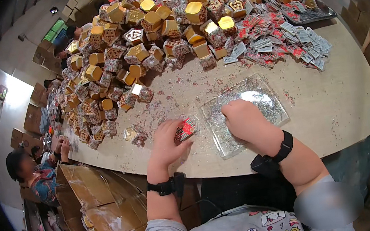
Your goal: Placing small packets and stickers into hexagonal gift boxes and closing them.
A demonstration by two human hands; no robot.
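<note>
My left hand rests on the table, its fingers curled round a small stack of red, white and dark cards. To its right lies a shallow clear plastic tray with many thin, shiny strands tangled inside. Over the middle of this tray is my right hand, thumb and forefinger pressed together; whatever they pinch is too small to make out. Just left of my left hand sits a single gold ornament with speckled, glittery sides.
A high heap of gold, glitter-covered ornaments fills the far left table. Loose red and white tags are piled at the far right, beside a black tray. A person works at the left. An open cardboard box stands below the table edge.
</note>
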